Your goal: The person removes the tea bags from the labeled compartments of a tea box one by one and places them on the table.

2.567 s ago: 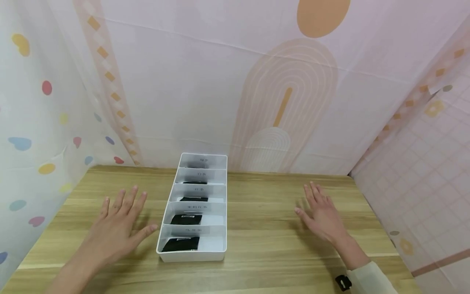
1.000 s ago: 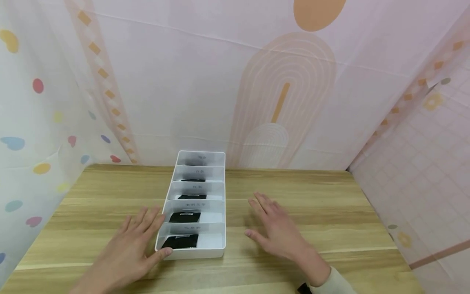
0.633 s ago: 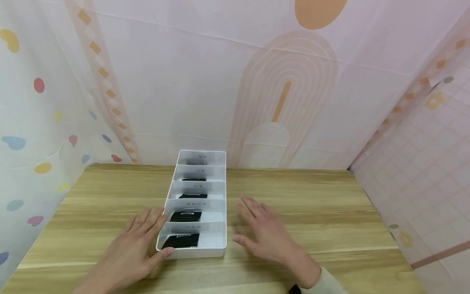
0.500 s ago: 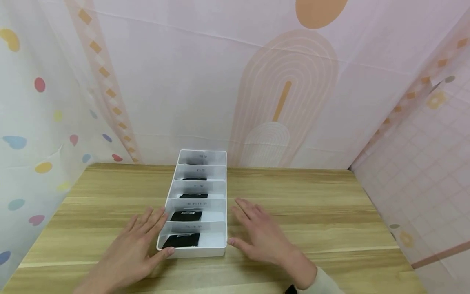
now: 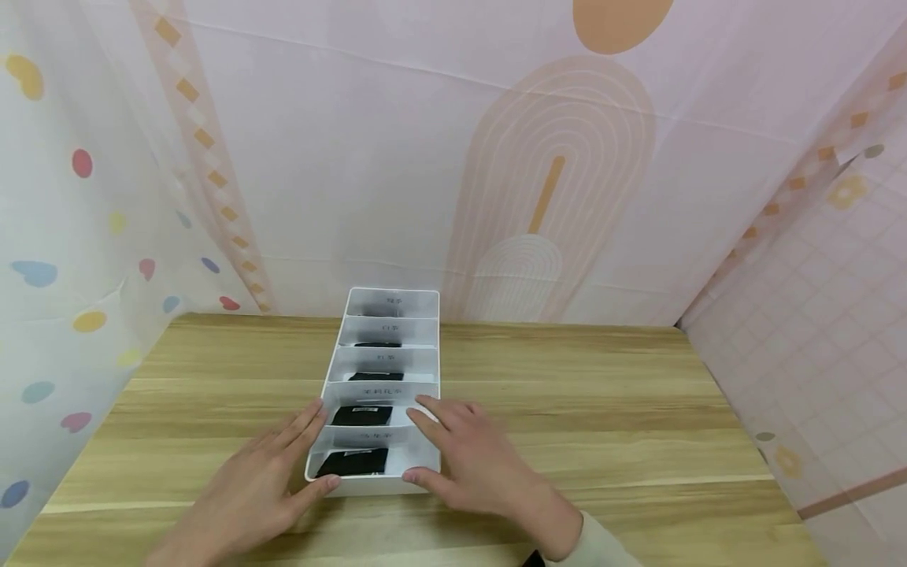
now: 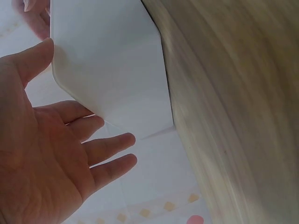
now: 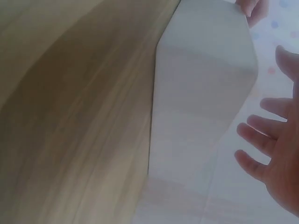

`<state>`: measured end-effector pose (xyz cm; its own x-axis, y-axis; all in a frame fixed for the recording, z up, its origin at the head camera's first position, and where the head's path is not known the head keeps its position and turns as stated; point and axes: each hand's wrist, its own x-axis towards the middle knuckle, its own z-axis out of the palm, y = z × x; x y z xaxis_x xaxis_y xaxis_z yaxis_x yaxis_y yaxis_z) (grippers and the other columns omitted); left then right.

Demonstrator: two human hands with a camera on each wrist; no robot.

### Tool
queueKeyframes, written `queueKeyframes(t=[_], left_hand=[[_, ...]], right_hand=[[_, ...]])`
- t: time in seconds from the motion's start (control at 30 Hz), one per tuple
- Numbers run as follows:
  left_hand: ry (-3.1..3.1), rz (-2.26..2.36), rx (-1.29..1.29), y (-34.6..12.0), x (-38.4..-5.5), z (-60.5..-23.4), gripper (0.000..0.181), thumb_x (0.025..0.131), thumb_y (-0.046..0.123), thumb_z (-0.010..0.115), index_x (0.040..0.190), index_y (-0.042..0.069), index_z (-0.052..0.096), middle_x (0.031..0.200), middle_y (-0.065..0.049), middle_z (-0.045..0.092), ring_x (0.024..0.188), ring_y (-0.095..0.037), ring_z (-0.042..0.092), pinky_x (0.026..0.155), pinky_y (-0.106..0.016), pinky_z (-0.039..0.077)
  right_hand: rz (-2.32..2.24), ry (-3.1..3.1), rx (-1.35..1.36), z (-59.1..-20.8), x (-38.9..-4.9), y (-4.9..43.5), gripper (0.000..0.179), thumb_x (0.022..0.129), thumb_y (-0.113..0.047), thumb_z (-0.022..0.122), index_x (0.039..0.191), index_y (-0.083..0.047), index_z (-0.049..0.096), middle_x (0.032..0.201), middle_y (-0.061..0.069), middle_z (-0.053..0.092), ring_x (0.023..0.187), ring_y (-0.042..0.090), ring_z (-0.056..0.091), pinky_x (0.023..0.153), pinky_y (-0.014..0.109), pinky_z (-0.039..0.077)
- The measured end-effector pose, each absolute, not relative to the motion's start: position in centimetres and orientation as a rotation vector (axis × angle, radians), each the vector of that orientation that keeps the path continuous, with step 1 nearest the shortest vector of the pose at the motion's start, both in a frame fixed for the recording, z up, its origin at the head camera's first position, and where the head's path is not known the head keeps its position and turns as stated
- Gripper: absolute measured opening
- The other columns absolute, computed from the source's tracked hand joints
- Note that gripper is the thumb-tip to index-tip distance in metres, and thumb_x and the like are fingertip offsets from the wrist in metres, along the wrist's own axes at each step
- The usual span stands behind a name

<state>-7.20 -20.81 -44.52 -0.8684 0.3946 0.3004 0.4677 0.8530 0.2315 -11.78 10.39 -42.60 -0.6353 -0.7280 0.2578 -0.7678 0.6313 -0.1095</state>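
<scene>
A long white divided box [image 5: 375,486] stands on the wooden table, its narrow front wall toward me. Printed characters mark its dividers. Black packets [image 5: 353,462] lie in the compartments, the nearest two showing most. My left hand [image 5: 248,488] lies along the front left corner, with the thumb at the front rim and the fingers by the left side. In the left wrist view, the left thumb [image 6: 37,60] meets the box rim. Over the right rim reaches my right hand [image 5: 482,461], fingers spread. The right wrist view has its fingers [image 7: 254,165] apart from the box wall.
The wooden table [image 5: 602,402] extends on both sides of the box. Behind it hangs a pale patterned curtain [image 5: 340,173], close to the box's far end. More patterned cloth encloses the left and right sides.
My right hand has moved left from the table's right side to over the box's right edge. My left hand came right and nearer to me, up to the front left corner. The box stays put.
</scene>
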Motion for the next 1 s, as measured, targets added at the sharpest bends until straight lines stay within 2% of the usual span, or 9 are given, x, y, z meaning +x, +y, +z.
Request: queueKeyframes(t=[0.13,0.33,0.57,0.73,1.0], left_hand=[[-2.785,-0.448,-0.653,-20.8,-7.2,-44.4,0.083,0.092,0.053,0.077,0.150,-0.003,0.054,0.159,-0.018,0.048,0.135,-0.041,0.057,0.101,-0.060,0.052],[-2.795,-0.444,-0.656,-20.9,-7.2,-44.3,0.084,0.092,0.053,0.076,0.150,-0.002,0.054,0.159,-0.018,0.048,0.134,-0.040,0.058,0.100,-0.060,0.052],[-2.791,-0.441,-0.658,-20.9,-7.1,-44.3,0.087,0.089,0.055,0.078,0.151,-0.002,0.053,0.159,-0.017,0.048,0.133,-0.040,0.058,0.099,-0.060,0.053],[-2.779,-0.437,-0.659,-21.0,-7.0,-44.6,0.088,0.088,0.055,0.079,0.150,-0.002,0.054,0.159,-0.016,0.048,0.132,-0.039,0.060,0.098,-0.059,0.054],[-2.771,-0.427,-0.656,-20.9,-7.1,-44.7,0.087,0.089,0.055,0.079,0.149,-0.002,0.055,0.158,-0.017,0.049,0.131,-0.039,0.060,0.098,-0.058,0.055]], right_hand=[[0.323,-2.610,1.274,-42.8,-11.7,9.4,0.066,0.101,-0.059,0.060,0.150,-0.014,0.058,0.149,0.004,0.057,0.134,0.020,0.055,0.105,0.041,0.048],[0.419,-2.554,1.336,-43.1,-11.6,8.2,0.057,0.100,-0.051,0.068,0.142,-0.013,0.063,0.138,0.003,0.063,0.125,0.018,0.058,0.101,0.037,0.051],[0.392,-2.523,1.399,-43.7,-11.4,6.8,0.049,0.102,-0.048,0.066,0.135,-0.012,0.067,0.131,0.000,0.066,0.119,0.015,0.062,0.099,0.032,0.051],[0.337,-2.481,1.436,-44.5,-11.3,6.0,0.037,0.102,-0.043,0.068,0.125,-0.014,0.071,0.121,-0.005,0.069,0.111,0.012,0.063,0.092,0.027,0.052],[0.281,-2.417,1.466,-45.1,-11.3,5.4,0.024,0.102,-0.036,0.069,0.112,-0.016,0.076,0.106,-0.008,0.071,0.103,0.008,0.065,0.094,0.025,0.052]])
